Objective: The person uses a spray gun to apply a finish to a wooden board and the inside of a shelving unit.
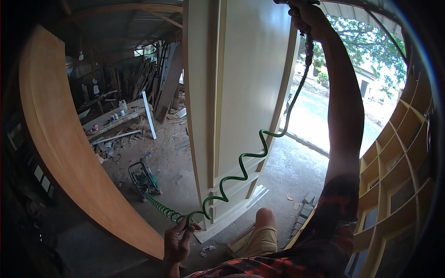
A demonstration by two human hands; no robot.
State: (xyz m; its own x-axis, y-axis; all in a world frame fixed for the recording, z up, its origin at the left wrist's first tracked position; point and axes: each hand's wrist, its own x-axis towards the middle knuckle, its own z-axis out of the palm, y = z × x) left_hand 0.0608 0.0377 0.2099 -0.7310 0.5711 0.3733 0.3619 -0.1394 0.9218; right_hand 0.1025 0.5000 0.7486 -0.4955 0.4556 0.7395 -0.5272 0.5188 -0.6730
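Note:
A tall cream-painted wooden panel (252,78) with raised trim stands upright in front of me. Raised at its top right edge, my right hand (313,21) is wrapped round a spray gun (294,10), partly cut off by the upper border of the view. From the gun's base a green coiled air hose (244,162) sags down across the panel. Low in front of me, my left hand (178,241) pinches the hose. Beyond that hand the tighter coils run to a small green air compressor (144,178) on the floor.
A curved-looking orange-brown board (69,139) rises on my left. Pale shelving with square compartments (394,139) stands close on the right. A cluttered workbench (116,121) and leaning planks (169,83) are behind. Wood strips (232,217) lie under the panel, near my knee.

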